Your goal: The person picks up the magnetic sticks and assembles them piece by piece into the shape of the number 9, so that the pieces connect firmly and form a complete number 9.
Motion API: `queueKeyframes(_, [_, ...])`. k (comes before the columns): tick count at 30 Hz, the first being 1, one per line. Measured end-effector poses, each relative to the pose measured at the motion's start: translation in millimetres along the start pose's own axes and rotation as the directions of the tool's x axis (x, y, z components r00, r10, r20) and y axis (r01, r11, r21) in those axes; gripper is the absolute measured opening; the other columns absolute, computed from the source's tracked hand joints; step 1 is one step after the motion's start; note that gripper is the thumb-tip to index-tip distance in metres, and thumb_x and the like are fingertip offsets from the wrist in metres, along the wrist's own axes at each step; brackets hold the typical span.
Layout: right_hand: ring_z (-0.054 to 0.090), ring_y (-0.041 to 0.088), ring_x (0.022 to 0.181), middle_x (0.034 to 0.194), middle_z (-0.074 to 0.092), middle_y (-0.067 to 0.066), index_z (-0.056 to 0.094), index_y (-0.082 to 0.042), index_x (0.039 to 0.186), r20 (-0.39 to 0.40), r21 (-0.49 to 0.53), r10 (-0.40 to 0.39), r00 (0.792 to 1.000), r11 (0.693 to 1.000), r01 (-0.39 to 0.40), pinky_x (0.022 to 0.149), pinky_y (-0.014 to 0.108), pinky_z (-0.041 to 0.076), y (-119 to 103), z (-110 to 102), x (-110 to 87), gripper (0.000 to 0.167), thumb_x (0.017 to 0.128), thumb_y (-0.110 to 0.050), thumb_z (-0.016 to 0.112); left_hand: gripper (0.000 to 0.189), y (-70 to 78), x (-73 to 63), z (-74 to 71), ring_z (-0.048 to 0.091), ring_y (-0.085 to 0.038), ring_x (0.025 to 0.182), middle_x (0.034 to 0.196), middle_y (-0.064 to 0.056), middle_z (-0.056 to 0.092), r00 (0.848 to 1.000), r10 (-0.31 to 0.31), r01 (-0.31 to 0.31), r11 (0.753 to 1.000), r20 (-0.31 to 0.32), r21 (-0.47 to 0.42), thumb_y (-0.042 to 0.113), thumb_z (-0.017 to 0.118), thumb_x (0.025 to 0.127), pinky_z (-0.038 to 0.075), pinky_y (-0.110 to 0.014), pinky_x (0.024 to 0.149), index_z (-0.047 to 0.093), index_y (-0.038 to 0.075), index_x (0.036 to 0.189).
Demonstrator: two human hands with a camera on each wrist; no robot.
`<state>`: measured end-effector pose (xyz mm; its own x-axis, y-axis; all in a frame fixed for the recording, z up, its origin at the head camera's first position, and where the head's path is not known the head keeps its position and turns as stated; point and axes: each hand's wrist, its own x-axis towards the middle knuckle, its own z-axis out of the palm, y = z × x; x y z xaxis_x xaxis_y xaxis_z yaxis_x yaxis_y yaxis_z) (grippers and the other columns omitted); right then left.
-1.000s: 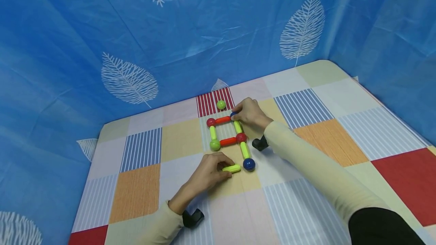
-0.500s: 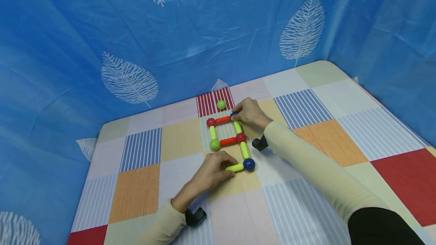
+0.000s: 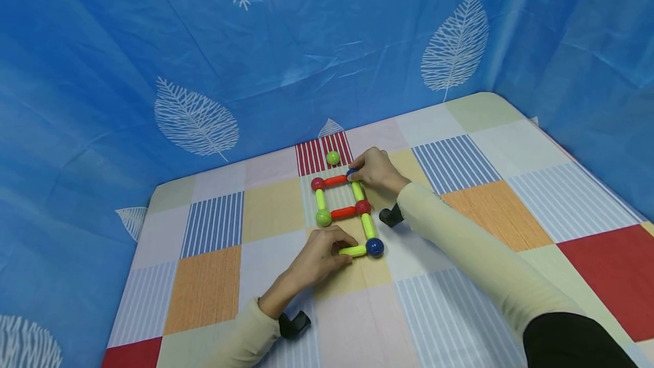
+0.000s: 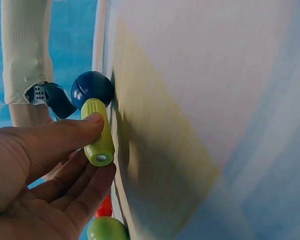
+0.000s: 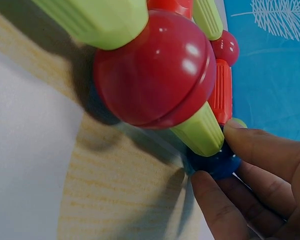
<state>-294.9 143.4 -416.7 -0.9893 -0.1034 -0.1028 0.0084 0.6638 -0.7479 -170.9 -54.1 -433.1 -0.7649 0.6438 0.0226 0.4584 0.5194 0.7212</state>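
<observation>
My left hand [image 3: 319, 257] pinches a yellow-green rod [image 4: 100, 137] between thumb and fingers. The rod's far end touches the near blue ball [image 3: 374, 247]; its free end shows a metal tip. With thumb and fingertips, my right hand [image 3: 377, 170] holds the far blue ball [image 5: 217, 162] at a corner of a square of rods and balls. That square has two red rods [image 3: 343, 213], two yellow-green rods [image 3: 357, 191], a left red ball [image 3: 318, 184], a right red ball [image 5: 155, 70] and a green ball [image 3: 323, 218]. Another yellow-green rod [image 3: 368, 226] links the right red ball to the near blue ball.
A loose green ball [image 3: 333, 158] lies beyond the square on a red-striped patch. The patchwork cloth [image 3: 276, 209] covers the table, and a blue curtain [image 3: 306, 44] with white leaves hangs behind it.
My left hand has moved slightly right, bringing its yellow-green rod from just apart into contact with the near blue ball. My right hand has stayed on the far blue ball.
</observation>
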Motion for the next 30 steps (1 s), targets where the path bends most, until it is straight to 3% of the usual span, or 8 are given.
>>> queueKeyframes(30, [0.048, 0.032, 0.120, 0.110, 0.071, 0.013, 0.075, -0.001, 0.109, 0.002, 0.000, -0.008, 1.000, 1.000, 0.008, 0.105, 0.045, 0.038, 1.0, -1.0, -1.1, 0.025, 0.086, -0.011, 0.076, 0.023, 9.4, -0.7, -0.9, 0.063, -0.016, 0.087, 0.096, -0.006, 0.068, 0.999, -0.031, 0.032, 0.999, -0.019, 0.016, 0.003, 0.078, 0.083, 0.054, -0.029, 0.075, 0.074, 0.001, 0.105])
